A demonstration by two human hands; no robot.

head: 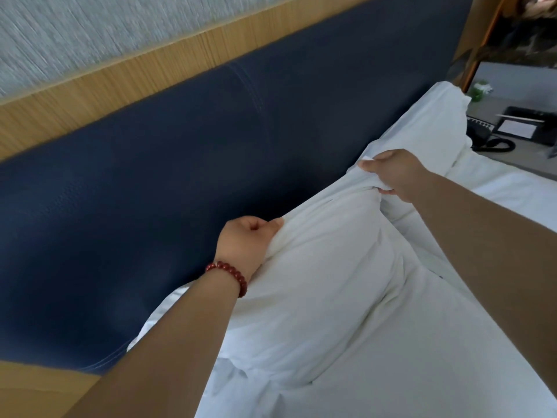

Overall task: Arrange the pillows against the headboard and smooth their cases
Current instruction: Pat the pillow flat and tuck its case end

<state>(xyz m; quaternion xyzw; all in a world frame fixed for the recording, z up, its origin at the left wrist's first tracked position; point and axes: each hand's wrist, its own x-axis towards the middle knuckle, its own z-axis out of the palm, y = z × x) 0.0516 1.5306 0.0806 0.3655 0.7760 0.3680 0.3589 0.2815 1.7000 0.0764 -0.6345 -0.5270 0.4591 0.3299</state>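
Head view: my left hand (247, 239) grips the pillow (325, 267) at ten o'clock and my right hand (394, 173) pinches its one o'clock corner, probably to stand it against the headboard (180, 176), beside the second pillow (422, 122).

The place looked like a hotel bedroom. A wide navy padded headboard (211, 152) ran along the wall, framed by a light wooden trim (120, 86) under grey textured wallcovering (75, 34). Plump white pillows (316, 282) lay on white bed linen (497, 188). Beside the bed stood a grey bedside table (518, 162) with what appeared to be a black corded telephone (479, 135) and a black tray holding a white notepad (521, 126).
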